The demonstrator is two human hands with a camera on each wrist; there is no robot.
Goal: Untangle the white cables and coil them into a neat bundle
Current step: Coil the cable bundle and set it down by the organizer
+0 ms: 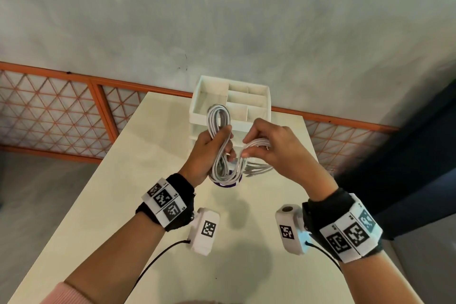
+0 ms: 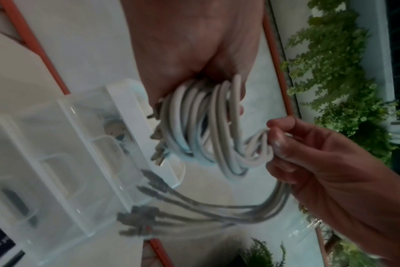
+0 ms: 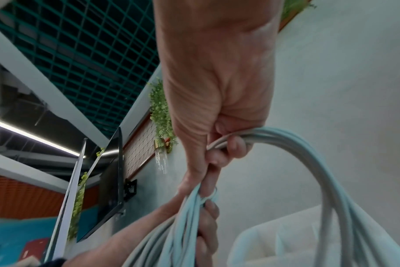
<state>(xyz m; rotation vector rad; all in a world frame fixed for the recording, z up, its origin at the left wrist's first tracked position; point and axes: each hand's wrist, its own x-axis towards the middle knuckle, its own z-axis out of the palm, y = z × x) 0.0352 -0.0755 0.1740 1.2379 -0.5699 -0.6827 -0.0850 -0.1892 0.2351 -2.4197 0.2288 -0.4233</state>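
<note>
A coil of white cables (image 1: pixel 218 128) is held up over the table, its loops standing upright. My left hand (image 1: pixel 209 147) grips the coil (image 2: pixel 194 126) round its middle. My right hand (image 1: pixel 266 145) pinches a bunch of the strands (image 1: pixel 256 143) beside the coil and bends them over in an arc (image 3: pixel 308 153). The loose ends with grey plugs (image 2: pixel 149 198) hang out below my right hand (image 2: pixel 320 162). In the right wrist view the fingers (image 3: pixel 235 146) curl round the strands and my left hand (image 3: pixel 206 225) shows below.
A white divided organizer with clear drawers (image 1: pixel 232 106) stands just behind the hands at the far end of the cream table (image 1: pixel 123 192). A purple-and-white object (image 1: pixel 228 182) sits on the table under the coil. An orange lattice fence (image 1: pixel 49 111) runs behind.
</note>
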